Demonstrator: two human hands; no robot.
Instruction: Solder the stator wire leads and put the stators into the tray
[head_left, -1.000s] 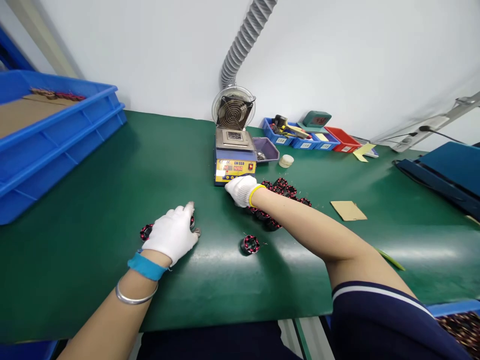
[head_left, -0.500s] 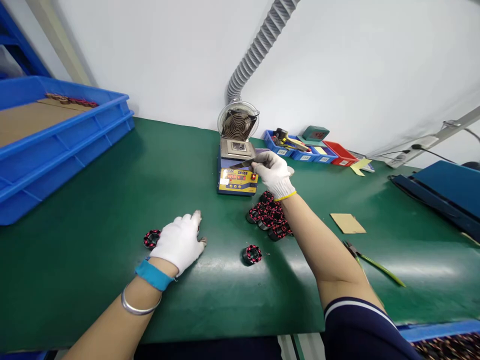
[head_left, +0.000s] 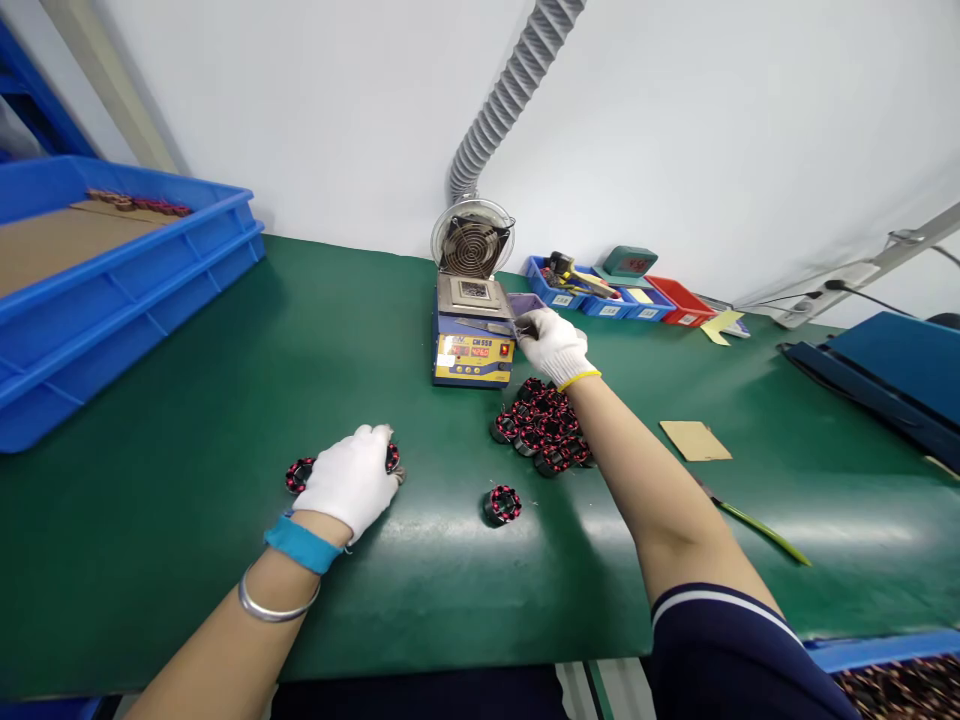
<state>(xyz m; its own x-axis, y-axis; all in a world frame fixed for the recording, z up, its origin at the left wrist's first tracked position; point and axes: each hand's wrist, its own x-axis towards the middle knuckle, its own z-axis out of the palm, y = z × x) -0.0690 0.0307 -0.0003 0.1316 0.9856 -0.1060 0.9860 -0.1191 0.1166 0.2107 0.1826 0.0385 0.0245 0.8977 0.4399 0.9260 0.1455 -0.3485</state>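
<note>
A: State of the left hand [head_left: 343,487] (white knitted glove)?
B: Curled, gripping 1 short black cylindrical ring with red windings [head_left: 393,457] over the smooth green tabletop [head_left: 375,340].
A: Right hand [head_left: 553,346]?
B: Closed on a thin, flat, grey metal strip [head_left: 487,327], extended across the upper front of a box-shaped blue-and-yellow machine [head_left: 474,362].
A: Other rings?
B: 1 matching single ring [head_left: 502,506] stands apart, near a tightly packed cluster of black-and-red rings [head_left: 546,425]; 1 more ring [head_left: 298,475] sits beside the left glove.
</note>
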